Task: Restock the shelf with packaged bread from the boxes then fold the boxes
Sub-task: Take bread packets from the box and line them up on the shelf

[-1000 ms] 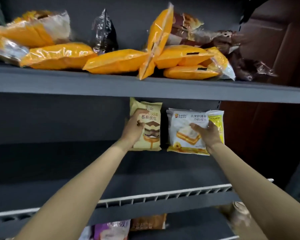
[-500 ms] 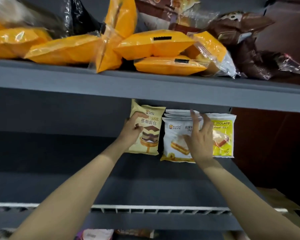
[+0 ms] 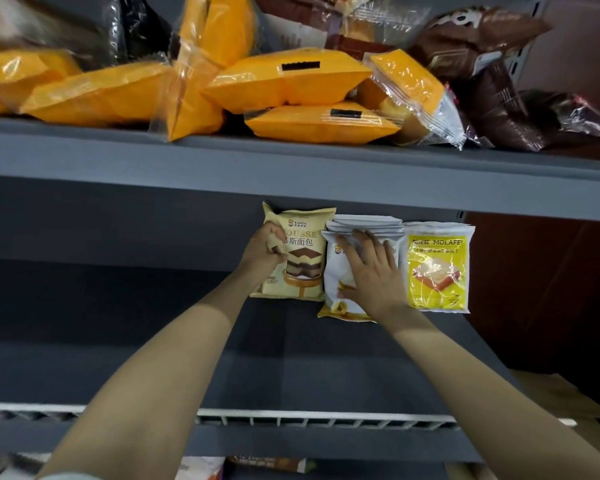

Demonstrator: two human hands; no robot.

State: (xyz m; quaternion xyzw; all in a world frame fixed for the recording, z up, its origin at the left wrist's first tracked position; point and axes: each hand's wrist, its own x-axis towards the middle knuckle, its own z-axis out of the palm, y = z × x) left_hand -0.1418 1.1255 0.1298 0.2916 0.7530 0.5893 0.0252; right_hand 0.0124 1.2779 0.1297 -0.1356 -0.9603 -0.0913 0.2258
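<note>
On the middle grey shelf (image 3: 291, 368), at the back, three kinds of bread packs stand upright side by side. My left hand (image 3: 265, 252) grips the left edge of a beige mousse-bread pack (image 3: 303, 268). My right hand (image 3: 369, 271) lies flat with straight fingers against the front of a stack of white packs (image 3: 335, 282). A yellow Molafei pack (image 3: 437, 268) stands just right of that stack, untouched. A brown cardboard box (image 3: 548, 400) shows at the right, beyond the shelf end.
The upper shelf (image 3: 291, 168) is crowded with orange bread bags (image 3: 291, 81) and dark brown bags (image 3: 492, 81). A white wire rail (image 3: 326, 419) runs along the middle shelf's front edge. More packs (image 3: 267, 464) peek out from the shelf below.
The view has tilted up and to the right. My right hand went from holding the white pack's side to lying flat on its front, uncovering the yellow pack.
</note>
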